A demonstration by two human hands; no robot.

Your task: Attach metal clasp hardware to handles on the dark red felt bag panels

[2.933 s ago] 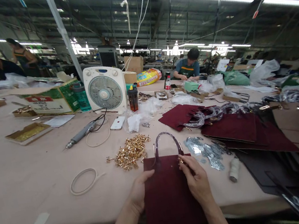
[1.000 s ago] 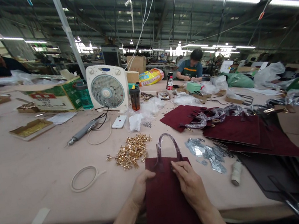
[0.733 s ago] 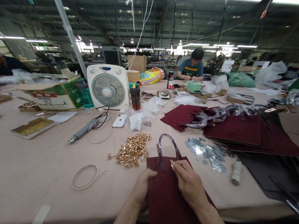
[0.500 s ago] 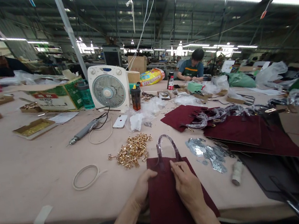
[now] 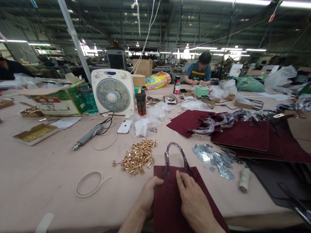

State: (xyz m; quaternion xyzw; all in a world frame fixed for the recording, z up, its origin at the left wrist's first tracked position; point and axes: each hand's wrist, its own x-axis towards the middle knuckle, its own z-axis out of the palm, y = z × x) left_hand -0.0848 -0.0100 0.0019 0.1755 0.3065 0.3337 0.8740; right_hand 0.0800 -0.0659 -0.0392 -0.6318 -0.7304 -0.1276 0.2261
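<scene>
My left hand grips the maroon panel at its edge. My right hand lies open beside it, fingertips just below the handle. I think I should press evenly so nothing slides.

A single head-worn camera sits above and behind the left grip and right grip, close, facing forward and down; the surface stretches beyond them.
</scene>
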